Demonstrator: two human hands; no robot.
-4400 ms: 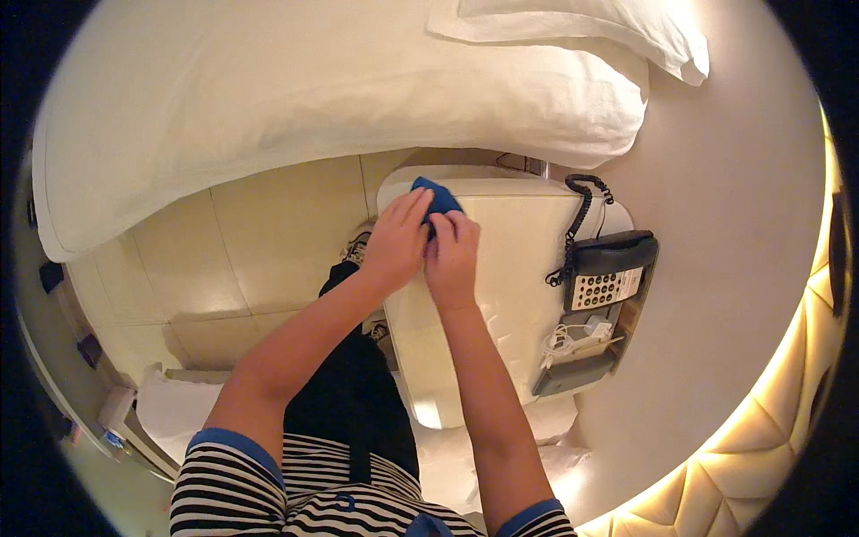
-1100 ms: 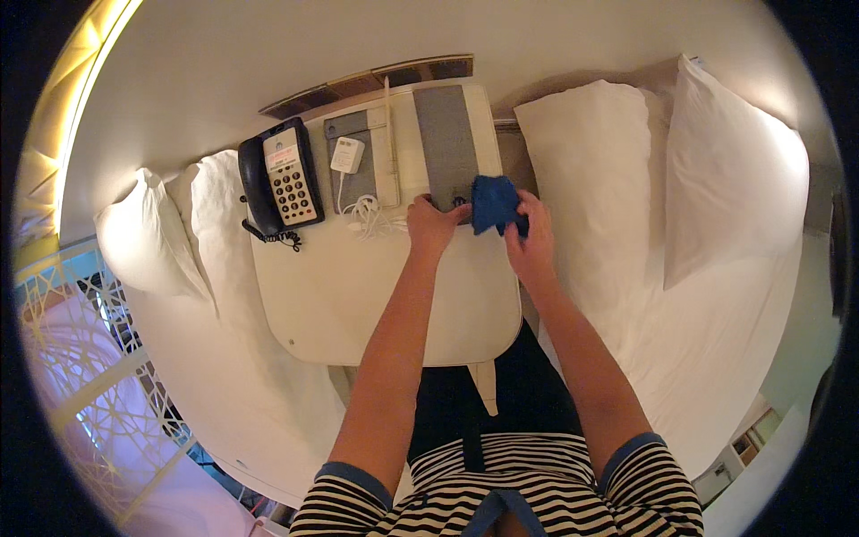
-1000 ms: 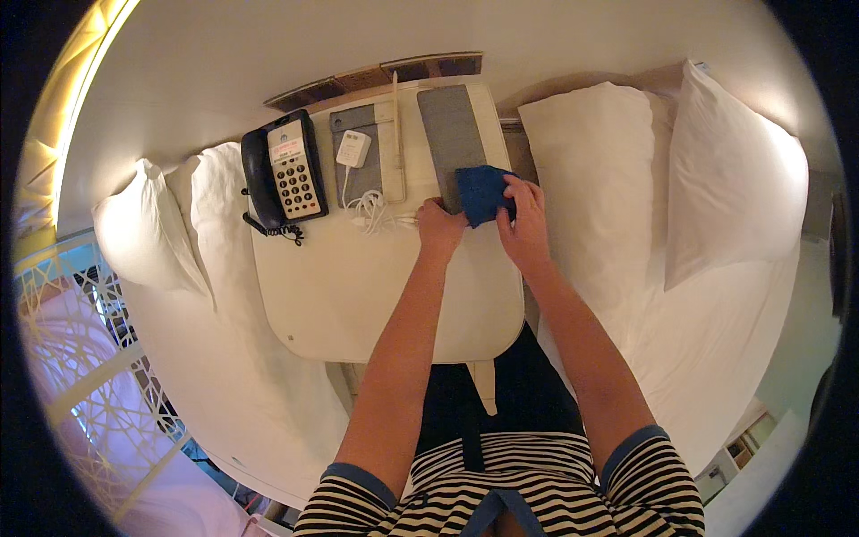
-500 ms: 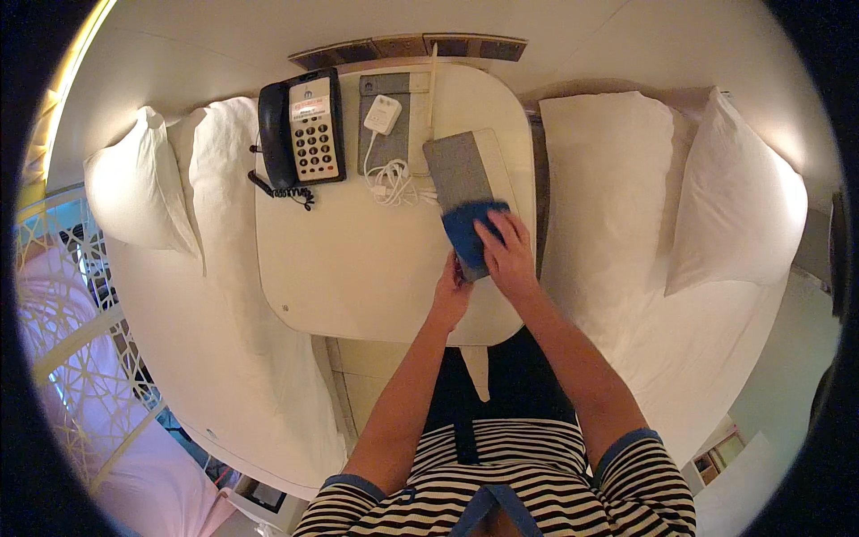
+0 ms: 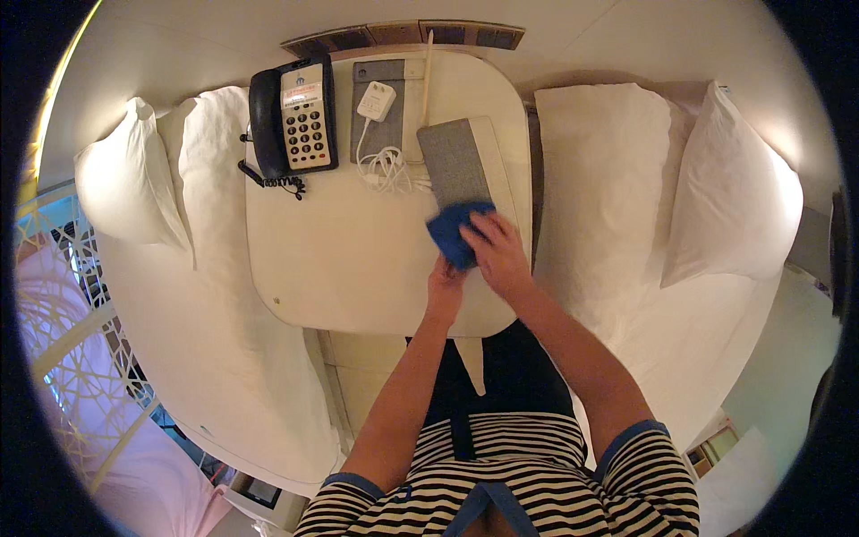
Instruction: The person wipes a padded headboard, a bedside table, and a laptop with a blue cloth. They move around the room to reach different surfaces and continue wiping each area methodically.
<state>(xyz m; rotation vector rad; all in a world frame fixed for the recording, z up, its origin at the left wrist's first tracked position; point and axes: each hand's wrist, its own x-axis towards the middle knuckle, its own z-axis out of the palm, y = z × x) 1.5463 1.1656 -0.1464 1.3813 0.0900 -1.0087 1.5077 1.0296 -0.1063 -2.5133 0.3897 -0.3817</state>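
A flat grey-and-off-white piece, like a folder or box [image 5: 452, 161], slants across the right part of the small white table [image 5: 349, 259]. Over its near end lies a blue cloth [image 5: 450, 234], which my right hand [image 5: 499, 255] grips and presses down with bent fingers. My left hand [image 5: 445, 291] is closed around the near end of the same piece, just below the cloth. Its fingertips are partly hidden, and the cloth covers the part between my hands.
A black-and-white desk phone [image 5: 307, 121] stands at the table's far left. Beside it, a white charger [image 5: 376, 100] with a coiled cable [image 5: 386, 168] rests on a grey flat panel [image 5: 390, 72]. A thin pale stick [image 5: 428, 80] lies alongside. White beds with pillows [image 5: 729, 197] flank the table.
My right hand and the blue cloth have shifted slightly left. The left hand keeps its grip at the near end. The whole view has moved a little.
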